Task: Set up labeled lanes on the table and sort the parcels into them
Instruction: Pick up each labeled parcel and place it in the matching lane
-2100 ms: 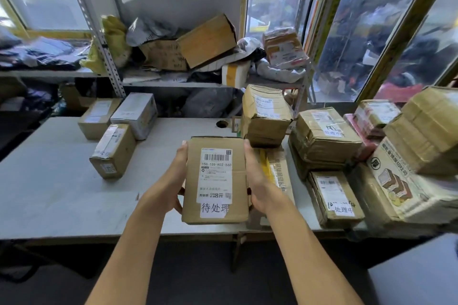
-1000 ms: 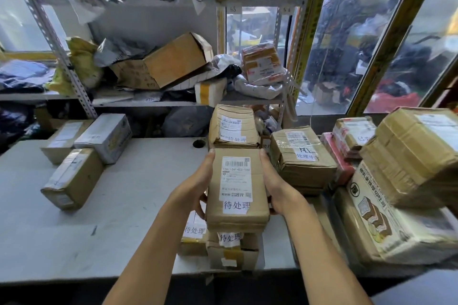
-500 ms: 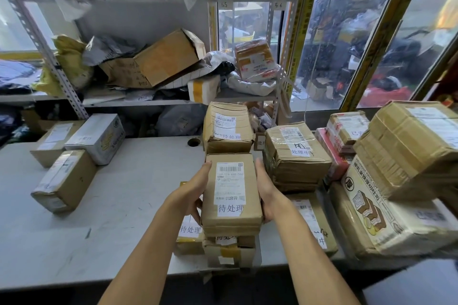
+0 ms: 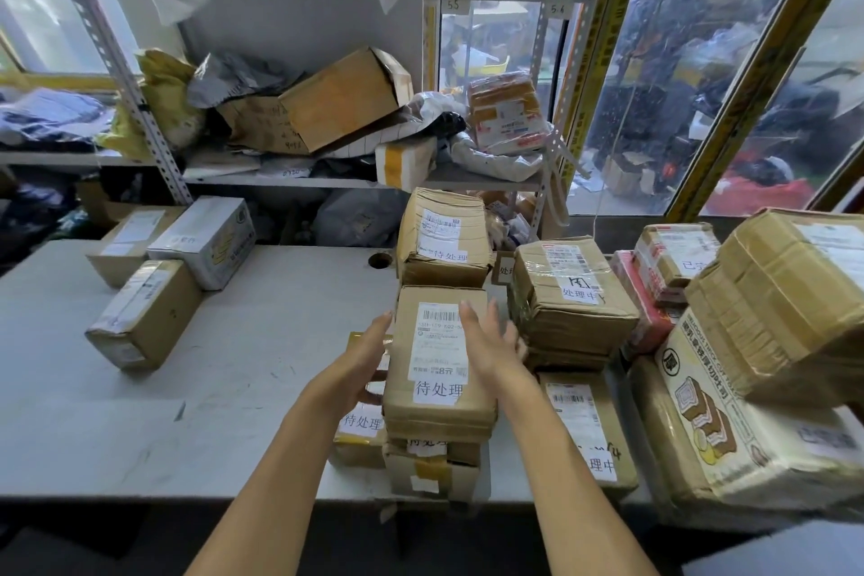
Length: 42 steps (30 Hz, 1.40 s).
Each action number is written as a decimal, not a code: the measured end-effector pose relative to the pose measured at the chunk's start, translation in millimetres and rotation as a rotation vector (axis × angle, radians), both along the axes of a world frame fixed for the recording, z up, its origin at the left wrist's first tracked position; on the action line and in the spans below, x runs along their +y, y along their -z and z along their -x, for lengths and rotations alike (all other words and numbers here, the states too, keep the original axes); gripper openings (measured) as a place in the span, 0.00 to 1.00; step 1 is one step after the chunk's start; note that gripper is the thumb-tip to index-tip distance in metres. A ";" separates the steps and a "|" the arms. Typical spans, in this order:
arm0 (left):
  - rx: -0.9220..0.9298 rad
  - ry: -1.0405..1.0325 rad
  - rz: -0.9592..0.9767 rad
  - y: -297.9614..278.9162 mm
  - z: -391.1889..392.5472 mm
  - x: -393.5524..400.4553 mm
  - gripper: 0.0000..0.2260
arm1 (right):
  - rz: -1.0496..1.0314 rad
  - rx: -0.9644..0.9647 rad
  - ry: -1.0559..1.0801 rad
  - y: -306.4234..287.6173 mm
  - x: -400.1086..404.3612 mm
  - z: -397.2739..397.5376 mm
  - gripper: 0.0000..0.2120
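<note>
Your left hand (image 4: 360,365) and right hand (image 4: 486,341) flank the top parcel (image 4: 439,360) of the near middle stack, fingers straight and spread, gripping nothing; the right hand overlaps the parcel's shipping label, and whether either palm touches the cardboard cannot be told. That parcel lies flat on a stack near the front edge of the table (image 4: 234,365), its white tag reading 待处理. The lower parcels (image 4: 421,468) beneath it are mostly covered, their tags only partly readable. Behind stands a second tagged stack (image 4: 444,239). To the right, a taped bundle (image 4: 570,295) and a flat box (image 4: 584,426) carry 处理中 tags, the latter's cut short by the box edge. Further right, large wrapped cartons (image 4: 771,318) run out of view, one tag showing only its opening characters. Three boxes (image 4: 163,276) sit well apart at the left; their labels are too small to read. The shelf (image 4: 304,180) behind holds jumbled packages.
</note>
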<state>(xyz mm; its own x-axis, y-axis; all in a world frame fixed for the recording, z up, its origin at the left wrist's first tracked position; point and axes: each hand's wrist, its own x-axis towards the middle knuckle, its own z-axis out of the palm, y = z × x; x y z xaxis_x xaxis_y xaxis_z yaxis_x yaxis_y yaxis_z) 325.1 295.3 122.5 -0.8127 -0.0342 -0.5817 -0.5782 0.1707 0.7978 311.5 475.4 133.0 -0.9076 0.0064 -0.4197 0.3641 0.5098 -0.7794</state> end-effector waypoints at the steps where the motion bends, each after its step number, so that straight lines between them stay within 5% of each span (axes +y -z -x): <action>1: 0.016 -0.031 0.013 1.4 -3.0 -2.3 0.32 | -0.093 0.047 -0.044 -2.6 -1.2 -2.4 0.39; 4: 0.161 -0.126 0.068 -3.6 -16.3 -13.9 0.31 | -0.267 0.224 -0.168 -10.1 -21.7 -5.1 0.40; 8: 0.359 -0.257 0.384 -10.2 -45.0 -50.7 0.27 | -0.416 0.417 -0.357 -16.1 -73.6 -4.1 0.39; 13: 0.315 -0.408 0.713 -3.3 -97.3 -122.8 0.29 | -0.457 0.525 -0.586 -16.3 -149.9 -22.6 0.38; 21: 0.302 -0.560 0.766 14.0 -165.2 -234.4 0.30 | -0.450 0.480 -0.754 -2.0 -257.2 -70.3 0.38; 32: 0.354 -0.411 0.788 3.7 -204.7 -396.4 0.31 | -0.455 0.400 -0.620 15.8 -422.7 -112.0 0.39; 42: 0.348 -0.318 0.737 14.4 -181.7 -462.0 0.30 | -0.498 0.347 -0.547 23.9 -485.3 -104.9 0.38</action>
<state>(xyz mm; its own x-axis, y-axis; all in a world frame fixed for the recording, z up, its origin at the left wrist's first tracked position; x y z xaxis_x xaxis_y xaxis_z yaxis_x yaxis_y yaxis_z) 506.8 -166.7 108.1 -0.8281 -0.5590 -0.0423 -0.4299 0.5850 0.6877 416.4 -9.9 109.0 -0.9142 -0.3636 -0.1790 -0.2573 0.8619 -0.4370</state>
